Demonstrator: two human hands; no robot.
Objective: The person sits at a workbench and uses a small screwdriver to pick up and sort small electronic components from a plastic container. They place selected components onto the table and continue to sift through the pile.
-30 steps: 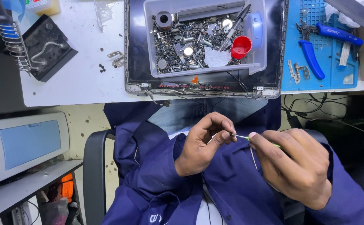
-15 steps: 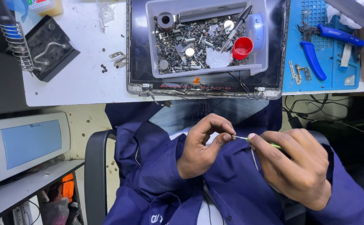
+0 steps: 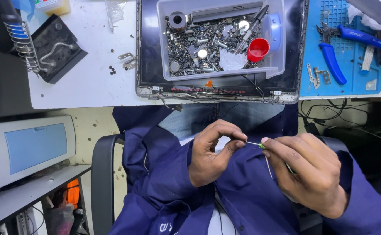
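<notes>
**A thin driver and a tiny part, held over the lap**

The right hand [image 3: 306, 174] held a slender precision screwdriver [image 3: 256, 144], its grip closed around the green-collared end while the rest of the handle was hidden in the palm. The thin metal shaft pointed toward the left hand [image 3: 212, 154], whose thumb and forefinger were pinched together at the tip. What they pinched was too small to make out; it appeared to be a tiny fastener or fitting. Both hands hovered above the lap, against a dark blue jacket [image 3: 164, 182], just below the edge of the white surface [image 3: 86, 82].

The driver looked light and stiff, its shaft fine enough to bend under side load, so it was probably best held near the collar and turned with the fingertips. Anything pinched at its tip would likely be light, hard, slippery and easily dropped into the folds of cloth.

On the surface stood a clear plastic tray [image 3: 277, 65] of mixed screws and small metal parts, with a red cap [image 3: 258, 48] inside it, resting on an opened laptop shell [image 3: 147, 82]. Blue-handled pliers [image 3: 332, 63] lay on a blue mat [image 3: 364, 85].
</notes>
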